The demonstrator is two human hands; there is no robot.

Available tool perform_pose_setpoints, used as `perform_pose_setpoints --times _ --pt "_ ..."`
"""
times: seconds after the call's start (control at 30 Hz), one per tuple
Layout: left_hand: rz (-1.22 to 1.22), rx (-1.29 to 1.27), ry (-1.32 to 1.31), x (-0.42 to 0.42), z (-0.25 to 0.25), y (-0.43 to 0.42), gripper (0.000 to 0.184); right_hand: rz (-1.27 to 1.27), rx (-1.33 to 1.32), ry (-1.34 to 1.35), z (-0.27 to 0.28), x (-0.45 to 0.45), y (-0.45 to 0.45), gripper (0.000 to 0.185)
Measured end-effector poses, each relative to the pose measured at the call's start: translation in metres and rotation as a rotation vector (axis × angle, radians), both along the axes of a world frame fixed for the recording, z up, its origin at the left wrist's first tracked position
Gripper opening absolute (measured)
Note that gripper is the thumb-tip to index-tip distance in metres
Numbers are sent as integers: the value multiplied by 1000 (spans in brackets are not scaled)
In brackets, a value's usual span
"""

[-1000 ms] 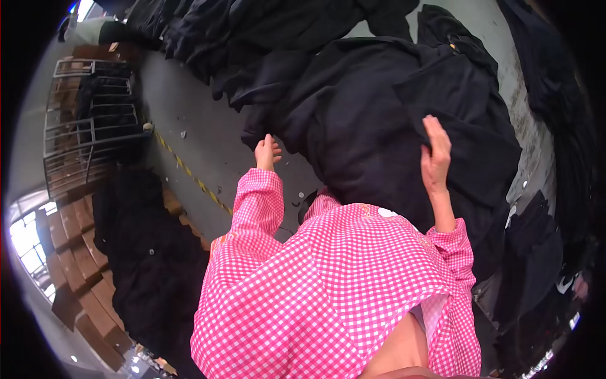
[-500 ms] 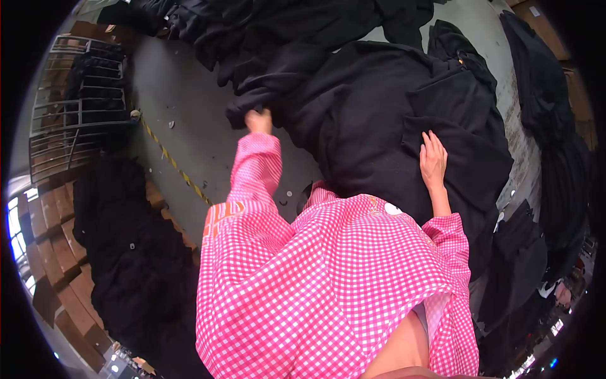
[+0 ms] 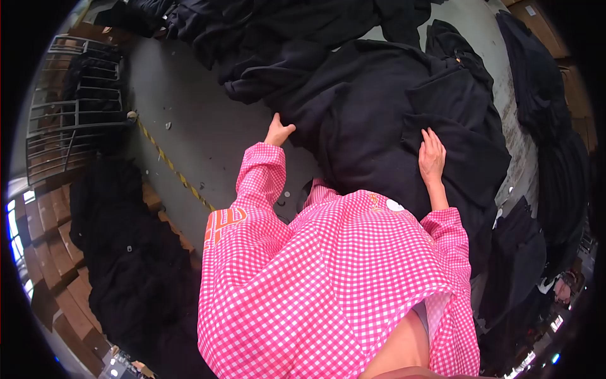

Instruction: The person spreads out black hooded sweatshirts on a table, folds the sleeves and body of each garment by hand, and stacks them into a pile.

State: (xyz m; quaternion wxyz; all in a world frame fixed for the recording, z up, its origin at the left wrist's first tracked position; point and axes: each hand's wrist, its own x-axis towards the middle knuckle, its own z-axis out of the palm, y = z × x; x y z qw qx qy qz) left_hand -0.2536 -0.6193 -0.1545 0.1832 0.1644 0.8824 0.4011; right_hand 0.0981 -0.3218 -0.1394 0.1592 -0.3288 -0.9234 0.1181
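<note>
A large heap of black garments (image 3: 372,120) spreads in front of me, folded and overlapping. My left hand (image 3: 279,131) is at the heap's left edge, thumb and fingers apart, with nothing seen in it. Whether its fingertips touch the fabric I cannot tell. Just above it, a rolled bunch of dark cloth (image 3: 249,88) juts out over the floor. My right hand (image 3: 432,159) lies flat on the heap's right part, fingers stretched out beside a folded flap of black cloth (image 3: 451,136).
Grey floor (image 3: 189,101) with yellow-and-black tape (image 3: 165,153) lies to the left. A metal rack (image 3: 76,107) stands beyond it. Cardboard boxes (image 3: 53,243) and another black pile (image 3: 132,252) are lower left. More dark garments (image 3: 543,88) line the right side.
My left hand has come away from the bunched cloth at the heap's left end and moved down and slightly right. My right hand stays in place on the fabric.
</note>
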Motion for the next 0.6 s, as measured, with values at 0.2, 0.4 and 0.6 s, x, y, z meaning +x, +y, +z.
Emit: perform_pose_setpoints --times 0.2,0.4,0.6 --pt "-387 -319 -161 -44 13 5 38 -30 0 5 -12 0 4 36" --pt "-336 -169 415 -43 152 72 18 -23 34 -27 -19 13 10 36" --pt "-917 222 756 136 173 187 18 -130 -379 173 -18 13 32 34"
